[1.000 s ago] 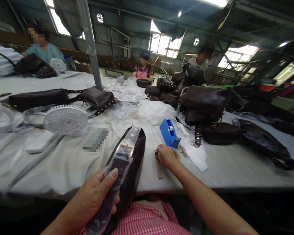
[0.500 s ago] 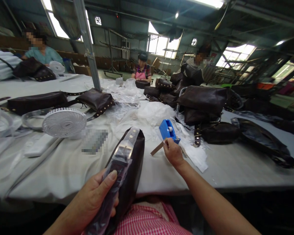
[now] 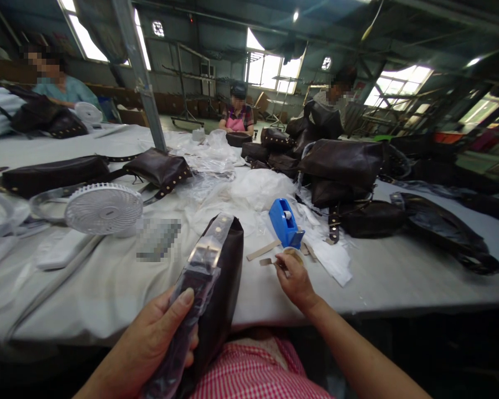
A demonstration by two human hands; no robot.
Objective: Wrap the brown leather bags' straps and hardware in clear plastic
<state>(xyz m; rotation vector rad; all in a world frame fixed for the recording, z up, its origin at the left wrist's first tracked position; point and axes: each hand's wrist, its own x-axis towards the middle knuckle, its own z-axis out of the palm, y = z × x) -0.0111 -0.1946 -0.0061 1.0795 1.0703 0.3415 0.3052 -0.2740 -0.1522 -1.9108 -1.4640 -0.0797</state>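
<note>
My left hand (image 3: 156, 338) is closed round a dark brown bag (image 3: 222, 288) and its plastic-wrapped strap with a metal buckle (image 3: 202, 260), which lean from my lap onto the table edge. My right hand (image 3: 293, 280) is pinched on a short piece of brown tape (image 3: 268, 261) just in front of a blue tape dispenser (image 3: 285, 221). A longer brown tape strip (image 3: 261, 250) lies on the table beside it.
A white fan (image 3: 103, 208) lies left on the grey table (image 3: 399, 277). Dark brown bags (image 3: 345, 166) pile up at the right, with more bags (image 3: 158, 166) at the left. Clear plastic wrappings (image 3: 216, 172) cover the middle. Three people sit at the far side.
My right hand lifted a brown strip at the dispenser, then came back toward me holding a short piece; the longer strip now lies on the table. The left hand stayed put.
</note>
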